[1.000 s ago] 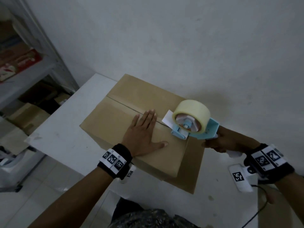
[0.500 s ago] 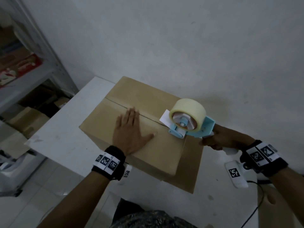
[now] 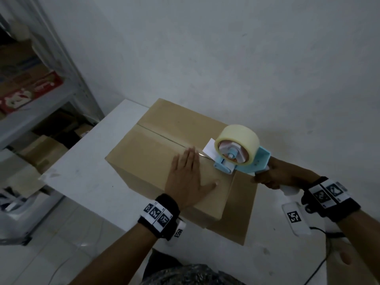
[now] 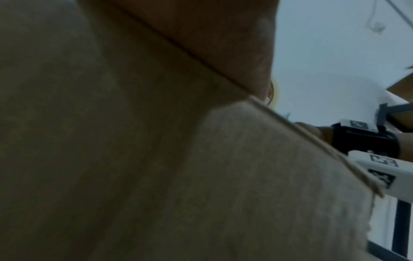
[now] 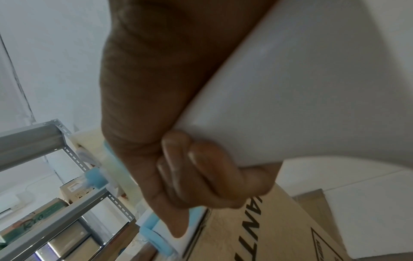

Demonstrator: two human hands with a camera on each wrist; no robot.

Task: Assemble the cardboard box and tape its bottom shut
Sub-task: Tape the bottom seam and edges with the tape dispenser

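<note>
A brown cardboard box (image 3: 148,153) stands on the white table (image 3: 86,177) with its two flaps folded together, a seam running across the top. My left hand (image 3: 185,179) lies flat on the near flap, fingers straight, fingertips beside the seam. My right hand (image 3: 273,175) grips the white handle of a light-blue tape dispenser (image 3: 242,163) with a roll of clear tape (image 3: 236,140). The dispenser's front roller sits on the box top at the right end of the seam. In the right wrist view my fingers (image 5: 201,173) wrap the handle (image 5: 290,88) above the box's printed side (image 5: 268,229). The left wrist view shows blurred cardboard (image 4: 201,159).
A metal shelf rack (image 3: 41,95) with cartons stands at the left. A white wall (image 3: 226,48) rises right behind the box. One loose box flap (image 3: 242,206) hangs down on the near right side. A cable (image 3: 320,264) trails at the lower right.
My left hand slid left along the near flap, then came back right toward the dispenser. The dispenser has stayed at the right end of the seam.
</note>
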